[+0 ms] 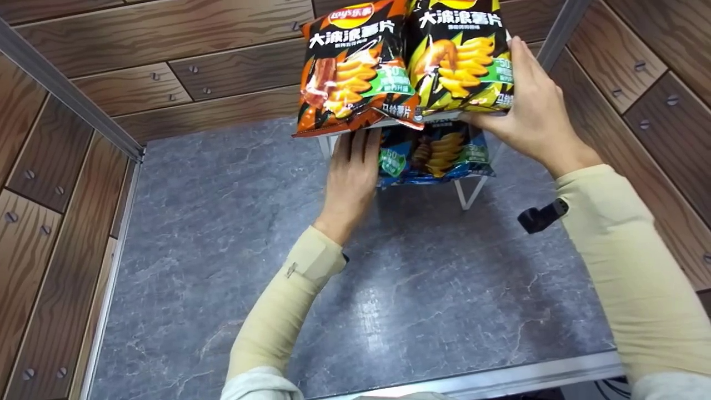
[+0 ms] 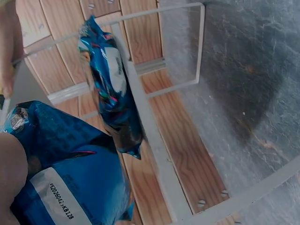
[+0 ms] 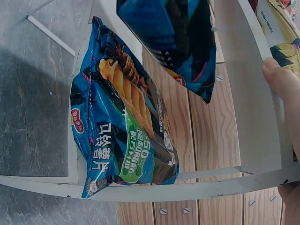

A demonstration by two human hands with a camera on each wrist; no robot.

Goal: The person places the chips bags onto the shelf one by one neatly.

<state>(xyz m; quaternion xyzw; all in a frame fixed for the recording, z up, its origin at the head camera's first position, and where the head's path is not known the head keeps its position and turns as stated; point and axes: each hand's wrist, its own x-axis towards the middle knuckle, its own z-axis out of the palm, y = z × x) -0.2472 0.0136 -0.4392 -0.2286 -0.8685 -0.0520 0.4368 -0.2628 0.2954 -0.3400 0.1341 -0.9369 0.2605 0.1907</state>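
Note:
A white two-tier rack (image 3: pixel 225 185) carries chip bags. On its upper shelf an orange-and-black chip bag (image 1: pixel 355 69) leans beside a yellow-and-black chip bag (image 1: pixel 461 61). Below that shelf my left hand (image 1: pixel 353 180) holds a blue chip bag (image 2: pixel 86 183); its fingertips are partly hidden in the head view. A second blue chip bag (image 3: pixel 133 126) lies on the lower tier, apart from the held one in the right wrist view. My right hand (image 1: pixel 541 111) grips the upper shelf at its right side, thumb along the edge, next to the yellow-and-black bag.
A grey marble-patterned surface (image 1: pixel 222 250) lies under the rack. Wood-plank panels (image 1: pixel 239 72) stand at the back and both sides, with metal rails at the corners. A metal front edge (image 1: pixel 500 378) runs near me, and a bent white leg (image 1: pixel 469 194) supports the rack.

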